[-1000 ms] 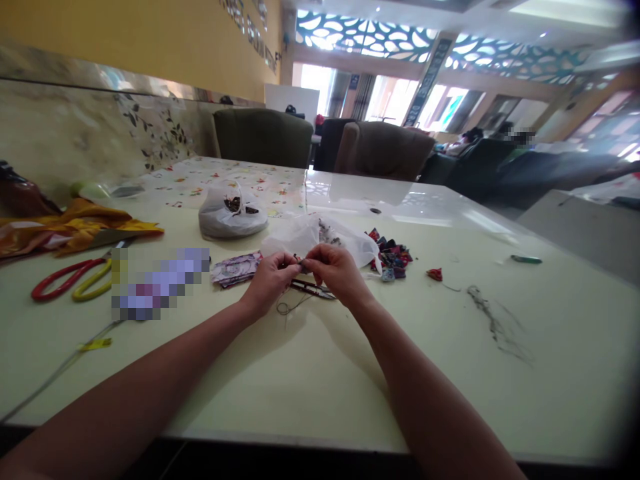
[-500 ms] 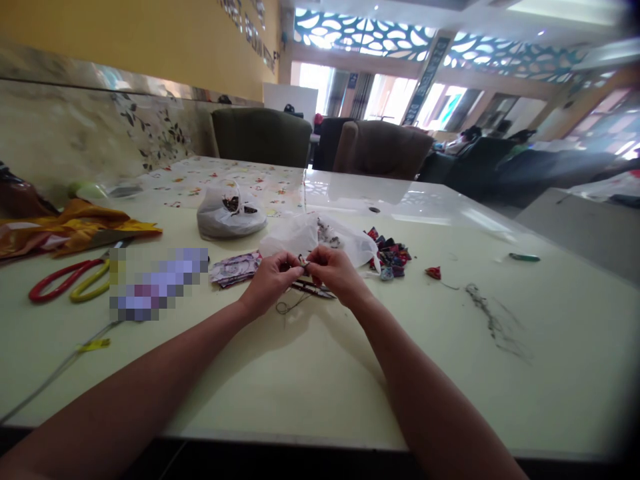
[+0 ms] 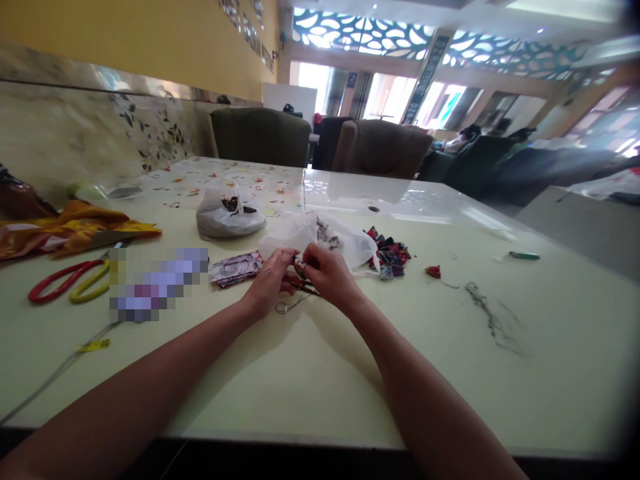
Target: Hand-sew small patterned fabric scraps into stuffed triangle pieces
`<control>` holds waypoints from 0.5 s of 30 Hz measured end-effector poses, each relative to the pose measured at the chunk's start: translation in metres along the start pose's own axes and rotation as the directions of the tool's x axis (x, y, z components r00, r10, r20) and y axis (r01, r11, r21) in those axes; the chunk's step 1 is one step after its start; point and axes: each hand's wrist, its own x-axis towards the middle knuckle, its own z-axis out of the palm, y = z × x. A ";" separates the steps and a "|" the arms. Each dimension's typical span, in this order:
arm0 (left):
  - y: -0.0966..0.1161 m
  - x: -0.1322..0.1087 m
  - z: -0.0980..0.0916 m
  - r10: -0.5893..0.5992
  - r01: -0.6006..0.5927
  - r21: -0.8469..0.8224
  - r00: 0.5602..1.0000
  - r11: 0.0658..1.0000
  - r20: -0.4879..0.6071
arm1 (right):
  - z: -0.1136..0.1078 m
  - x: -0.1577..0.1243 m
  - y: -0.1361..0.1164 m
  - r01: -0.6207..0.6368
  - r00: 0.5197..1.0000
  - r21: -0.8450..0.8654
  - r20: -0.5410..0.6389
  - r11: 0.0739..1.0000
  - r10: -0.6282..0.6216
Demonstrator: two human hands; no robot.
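Both hands meet over the near middle of the table (image 3: 300,393), fingertips together at one small scrap (image 3: 301,267). Right hand (image 3: 330,270): fingers curled in, pinching the scrap. Left hand (image 3: 267,283): fingers bent round its other side, narrow gap to the thumb — can't make out whether they grip or just touch. Scrap is light and dark, mostly covered by fingers, detail too small to read. Snips (image 3: 311,288) lie just under the hands, partly hidden, with a thread loop (image 3: 284,307) beside them on the near side. Right behind the hands: open bag (image 3: 353,250), white, grey clumps (image 3: 327,235) showing in it. Cloth stack (image 3: 235,269) near the left hand, patterned. Cloth pile (image 3: 391,253) just right of the open bag, red and dark; a red piece (image 3: 433,271) sits apart from it, then a thread tangle (image 3: 483,310) nearer the right edge and a green tool (image 3: 524,255) farther back. Left side — scissors (image 3: 70,280) with red and yellow handles, next to a pixelated item (image 3: 160,283). Second white bag (image 3: 231,223), dark bits inside, stands behind the cloth stack.
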 end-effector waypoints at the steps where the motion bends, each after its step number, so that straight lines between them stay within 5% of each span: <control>1: -0.001 0.000 0.001 -0.047 0.048 -0.088 0.999 0.995 0.023 | 0.001 0.000 0.000 0.006 1.000 0.006 0.024 1.000 -0.006; 4: -0.003 0.001 0.004 -0.176 0.205 -0.312 0.977 0.928 0.119 | 0.003 -0.001 -0.001 0.028 0.995 0.021 0.100 0.999 -0.030; 7: 0.000 0.003 0.006 -0.301 0.299 -0.469 0.951 0.831 0.074 | 0.001 -0.002 -0.004 0.046 0.994 0.049 0.100 0.998 -0.051; 11: 0.008 0.008 0.002 -0.432 0.342 -0.613 0.902 0.713 0.000 | -0.006 -0.001 -0.007 0.107 0.992 0.030 0.062 0.994 -0.109; 15: 0.010 0.010 0.000 -0.425 0.312 -0.645 0.905 0.697 -0.021 | -0.007 -0.003 -0.007 0.091 0.971 -0.058 0.226 0.994 -0.076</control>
